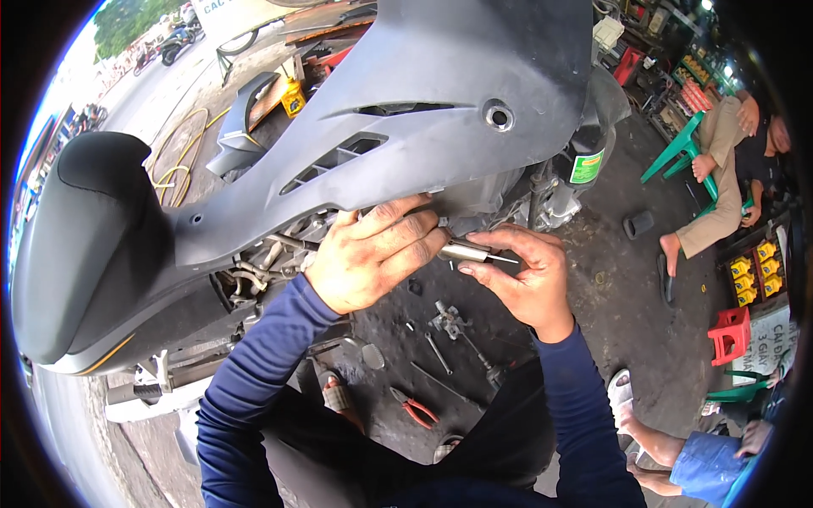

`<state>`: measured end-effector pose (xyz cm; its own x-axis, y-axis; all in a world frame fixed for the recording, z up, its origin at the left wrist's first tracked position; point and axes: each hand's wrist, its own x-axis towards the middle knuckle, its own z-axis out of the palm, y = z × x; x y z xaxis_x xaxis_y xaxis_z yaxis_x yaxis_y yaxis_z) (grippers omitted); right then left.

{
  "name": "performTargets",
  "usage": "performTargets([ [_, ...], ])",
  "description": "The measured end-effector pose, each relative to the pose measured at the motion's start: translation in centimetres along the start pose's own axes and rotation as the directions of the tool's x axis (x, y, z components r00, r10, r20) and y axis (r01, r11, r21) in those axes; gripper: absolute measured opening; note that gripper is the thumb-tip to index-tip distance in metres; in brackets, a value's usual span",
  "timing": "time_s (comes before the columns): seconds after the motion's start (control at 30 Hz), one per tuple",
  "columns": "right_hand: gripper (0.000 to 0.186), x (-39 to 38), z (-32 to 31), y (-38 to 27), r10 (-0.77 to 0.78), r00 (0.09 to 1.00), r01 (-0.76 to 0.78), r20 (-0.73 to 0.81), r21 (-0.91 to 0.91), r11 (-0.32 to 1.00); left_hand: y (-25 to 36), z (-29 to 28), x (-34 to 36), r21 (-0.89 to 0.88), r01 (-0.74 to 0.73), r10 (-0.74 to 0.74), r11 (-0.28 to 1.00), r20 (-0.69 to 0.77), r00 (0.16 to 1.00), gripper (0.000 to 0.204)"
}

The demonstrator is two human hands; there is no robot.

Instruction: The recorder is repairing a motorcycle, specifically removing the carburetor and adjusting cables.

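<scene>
while the scooter (pixel 169 326) takes up the upper and left parts of the view: its grey panel (pixel 432 140) slopes across the top, the lower edge right by the hands.
seat (pixel 89 254): black, at the far left, well apart from both hands.
left hand (pixel 373 254): back turned up, fingers bent and close together at the edge of the grey panel, their tips by the left end of a silver tube (pixel 466 251); whether they grip it, i cannot tell.
right hand (pixel 538 284): half curled, thumb below and forefinger above, the silver tube pinched between them.
metal part (pixel 449 320): on the dark floor (pixel 622 313), lower in view than the hands and apart from them.
pliers (pixel 417 411): red handles, lying on the floor near the person's feet.
spanner (pixel 438 353): on the floor, just beside the metal part.
silver tube: between the two hands, tilted slightly down to the right.
thin rod (pixel 506 259): sticks out of the tube's right end, pointing toward the right palm.
</scene>
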<state>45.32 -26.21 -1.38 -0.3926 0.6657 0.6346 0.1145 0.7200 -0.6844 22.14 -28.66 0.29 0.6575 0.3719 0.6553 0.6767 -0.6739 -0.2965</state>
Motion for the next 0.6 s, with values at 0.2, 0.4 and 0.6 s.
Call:
performTargets([
  [0.2, 0.021, -0.4, 2.0, 0.4, 0.170, 0.985, -0.171, 0.031, 0.317, 0.933, -1.0, 1.3, 1.3, -0.294, -0.060, 0.024, 0.954, -0.122, 0.992, 0.057],
  [0.4, 0.020, -1.5, 3.4, 0.3, 0.270, 0.961, -0.243, -0.054, 0.293, 0.925, -1.6, 2.3, 1.3, -0.258, -0.024, 0.020, 0.966, -0.020, 1.000, 0.049],
  [0.6, 0.022, -2.2, 4.4, 1.5, 0.268, 0.957, -0.205, -0.108, 0.400, 0.893, -1.3, 2.1, 2.2, -0.297, 0.010, 0.001, 0.955, 0.035, 0.999, 0.050],
])
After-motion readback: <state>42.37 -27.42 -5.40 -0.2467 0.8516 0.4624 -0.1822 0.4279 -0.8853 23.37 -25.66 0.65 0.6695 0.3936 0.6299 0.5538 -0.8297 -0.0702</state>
